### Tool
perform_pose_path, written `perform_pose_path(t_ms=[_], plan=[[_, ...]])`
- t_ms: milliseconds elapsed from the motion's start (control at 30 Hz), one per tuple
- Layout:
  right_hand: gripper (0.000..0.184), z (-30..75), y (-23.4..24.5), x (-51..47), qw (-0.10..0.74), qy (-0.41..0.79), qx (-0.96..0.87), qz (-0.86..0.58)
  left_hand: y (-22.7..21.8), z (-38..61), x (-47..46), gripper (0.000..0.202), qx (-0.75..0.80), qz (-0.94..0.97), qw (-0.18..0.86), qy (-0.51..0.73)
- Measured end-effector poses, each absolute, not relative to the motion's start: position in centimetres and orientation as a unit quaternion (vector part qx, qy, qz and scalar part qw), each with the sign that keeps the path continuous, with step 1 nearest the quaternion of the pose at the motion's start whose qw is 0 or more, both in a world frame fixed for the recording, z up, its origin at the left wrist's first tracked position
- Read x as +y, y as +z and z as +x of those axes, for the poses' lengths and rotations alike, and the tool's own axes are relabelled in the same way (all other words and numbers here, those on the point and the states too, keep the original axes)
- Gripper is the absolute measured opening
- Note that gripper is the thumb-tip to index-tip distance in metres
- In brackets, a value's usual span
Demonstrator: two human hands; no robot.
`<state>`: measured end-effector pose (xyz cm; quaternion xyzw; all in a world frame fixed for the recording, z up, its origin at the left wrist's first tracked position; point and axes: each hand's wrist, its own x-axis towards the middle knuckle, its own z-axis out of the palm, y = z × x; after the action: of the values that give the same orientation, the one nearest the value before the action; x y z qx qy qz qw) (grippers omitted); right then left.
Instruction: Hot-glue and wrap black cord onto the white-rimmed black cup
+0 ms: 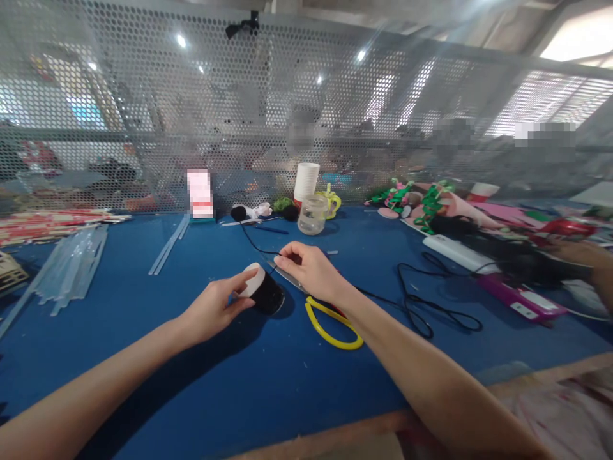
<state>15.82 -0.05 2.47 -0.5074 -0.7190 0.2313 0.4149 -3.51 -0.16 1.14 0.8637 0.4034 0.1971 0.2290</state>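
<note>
A white paper cup (268, 295), its far part wound with black yarn, lies tilted in the grip of my left hand (211, 311). My right hand (309, 269) pinches the black yarn (248, 239) just right of the cup, fingertips together. That strand runs back to a small black yarn ball (238, 213). Under my right hand rest scissors with yellow handles (334, 344), their blades partly covered by the fingers.
Behind stand a glass jar (313, 216) and stacked white cups (306, 179). Clear glue sticks (76, 265) lie left. To the right are a looped black cable (426, 306), a purple-and-white power strip (522, 299) and another person's arm (587, 259). A perforated metal screen (268, 96) closes the back.
</note>
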Motion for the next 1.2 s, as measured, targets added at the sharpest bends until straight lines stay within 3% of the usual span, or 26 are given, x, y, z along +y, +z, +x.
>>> perform_pose_path(t_ms=[833,1200], plan=[[0.012,13.7,-0.2,1.8,0.411,0.253,-0.712,-0.51,1.8,-3.5,0.0,0.024,0.381,0.876,0.244,0.168],[0.013,12.7,-1.0,0.9,0.425,0.225,-0.688,-0.544,1.3,-3.3,-0.5,0.048,0.393,0.865,0.249,0.185]])
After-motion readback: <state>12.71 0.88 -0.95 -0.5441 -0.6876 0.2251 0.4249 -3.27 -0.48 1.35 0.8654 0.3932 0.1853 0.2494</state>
